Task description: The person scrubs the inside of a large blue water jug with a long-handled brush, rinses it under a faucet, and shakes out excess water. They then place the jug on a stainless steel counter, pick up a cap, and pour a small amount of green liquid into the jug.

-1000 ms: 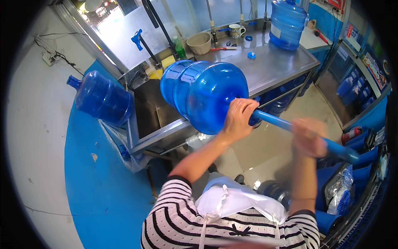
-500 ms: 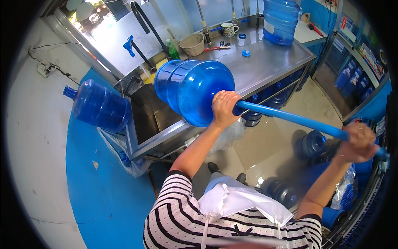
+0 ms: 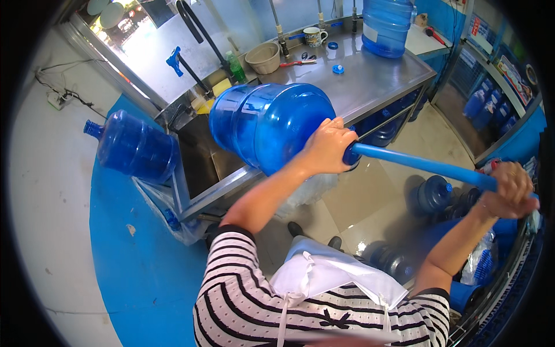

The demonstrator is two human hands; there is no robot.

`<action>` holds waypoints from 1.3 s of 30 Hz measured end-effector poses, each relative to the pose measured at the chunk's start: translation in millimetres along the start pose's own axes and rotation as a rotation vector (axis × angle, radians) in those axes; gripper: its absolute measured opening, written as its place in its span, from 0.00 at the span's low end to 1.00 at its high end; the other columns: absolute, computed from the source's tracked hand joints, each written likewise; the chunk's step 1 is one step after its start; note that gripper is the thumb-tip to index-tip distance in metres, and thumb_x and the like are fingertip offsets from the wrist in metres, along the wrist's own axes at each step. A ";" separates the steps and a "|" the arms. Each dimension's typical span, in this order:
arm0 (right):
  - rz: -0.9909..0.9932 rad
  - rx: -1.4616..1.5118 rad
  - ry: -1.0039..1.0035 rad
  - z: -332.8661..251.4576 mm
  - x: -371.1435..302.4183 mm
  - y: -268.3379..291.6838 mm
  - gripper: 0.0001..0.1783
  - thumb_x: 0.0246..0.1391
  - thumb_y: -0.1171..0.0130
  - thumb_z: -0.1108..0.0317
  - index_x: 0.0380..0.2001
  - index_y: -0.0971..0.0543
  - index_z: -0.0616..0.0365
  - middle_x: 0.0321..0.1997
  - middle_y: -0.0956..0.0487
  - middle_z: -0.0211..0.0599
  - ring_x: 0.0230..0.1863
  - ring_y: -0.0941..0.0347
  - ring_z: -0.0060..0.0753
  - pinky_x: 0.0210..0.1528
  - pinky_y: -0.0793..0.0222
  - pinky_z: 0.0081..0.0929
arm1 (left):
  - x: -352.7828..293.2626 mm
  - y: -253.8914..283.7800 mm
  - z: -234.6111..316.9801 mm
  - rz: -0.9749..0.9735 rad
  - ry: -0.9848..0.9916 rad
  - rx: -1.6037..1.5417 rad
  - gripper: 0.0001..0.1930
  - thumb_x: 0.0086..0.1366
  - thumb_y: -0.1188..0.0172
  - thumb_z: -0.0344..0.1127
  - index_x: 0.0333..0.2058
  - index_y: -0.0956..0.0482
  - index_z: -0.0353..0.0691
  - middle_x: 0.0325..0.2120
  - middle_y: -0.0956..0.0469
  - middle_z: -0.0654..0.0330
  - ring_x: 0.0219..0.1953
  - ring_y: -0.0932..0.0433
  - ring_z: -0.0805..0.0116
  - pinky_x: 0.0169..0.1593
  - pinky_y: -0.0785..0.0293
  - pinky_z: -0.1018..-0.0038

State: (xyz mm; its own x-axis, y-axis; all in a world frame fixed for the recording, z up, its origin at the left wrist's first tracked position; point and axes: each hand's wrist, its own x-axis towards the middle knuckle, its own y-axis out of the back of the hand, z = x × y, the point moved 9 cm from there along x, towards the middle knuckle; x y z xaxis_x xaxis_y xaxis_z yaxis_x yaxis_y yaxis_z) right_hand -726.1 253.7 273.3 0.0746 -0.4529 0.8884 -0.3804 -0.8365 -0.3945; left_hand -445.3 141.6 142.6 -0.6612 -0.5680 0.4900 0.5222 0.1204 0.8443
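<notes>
A big blue water jug [image 3: 269, 124] lies on its side over the sink [image 3: 199, 199], its neck pointing right. My left hand [image 3: 328, 146] is closed around the neck end of the jug. A long blue pole [image 3: 428, 165] runs from the jug's mouth out to the right. Near its far end, my right hand [image 3: 509, 189] is wrapped around the pole. Whatever is on the pole's other end, inside the jug, cannot be made out. Another blue jug [image 3: 139, 147] lies sideways at the sink's left edge, mouth to the left.
On the steel counter [image 3: 381, 81] are a light blue jug [image 3: 386, 29], a patterned mug [image 3: 314, 37], a bowl [image 3: 263, 59], red-handled scissors [image 3: 298, 63] and a blue cap [image 3: 338, 69]. A green bottle [image 3: 236, 66] stands behind the sink. Several jugs [image 3: 433, 194] stand on the floor at right.
Both hands have shifted slightly right, and the pole has slid a little with my right hand. The jug's neck end has moved right too, still held by my left hand.
</notes>
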 end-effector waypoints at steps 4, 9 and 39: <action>0.879 -0.867 -0.009 93.5 -85.0 77.8 0.17 0.60 0.50 0.55 0.22 0.33 0.52 0.15 0.40 0.23 0.13 0.50 0.24 0.22 0.49 0.26 | -0.3 -12.0 32.4 0.436 -0.023 0.070 0.23 0.35 0.29 0.35 0.36 0.20 0.45 0.33 0.21 0.64 0.41 0.26 0.61 0.45 0.34 0.64; 0.267 -0.036 0.034 47.0 -34.4 48.7 0.24 0.59 0.44 0.59 0.13 0.42 0.46 0.10 0.48 0.20 0.12 0.55 0.19 0.21 0.53 0.24 | -52.1 15.4 -21.8 0.734 0.052 0.205 0.24 0.35 0.27 0.35 0.37 0.20 0.46 0.36 0.20 0.62 0.45 0.22 0.61 0.57 0.34 0.59; 0.316 -0.197 0.034 68.6 -9.9 54.0 0.25 0.60 0.48 0.60 0.10 0.42 0.47 0.10 0.42 0.25 0.11 0.43 0.21 0.19 0.46 0.23 | -34.2 -10.7 -29.1 0.536 0.113 0.238 0.27 0.32 0.25 0.34 0.37 0.22 0.45 0.40 0.20 0.58 0.44 0.22 0.52 0.54 0.28 0.59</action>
State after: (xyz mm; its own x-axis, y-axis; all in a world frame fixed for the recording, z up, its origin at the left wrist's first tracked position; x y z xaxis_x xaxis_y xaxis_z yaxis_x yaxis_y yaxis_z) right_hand -684.1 191.8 227.1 -0.1042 -0.6662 0.7385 -0.5502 -0.5799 -0.6008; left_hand -412.6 136.0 110.5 -0.2706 -0.4591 0.8462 0.6235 0.5861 0.5174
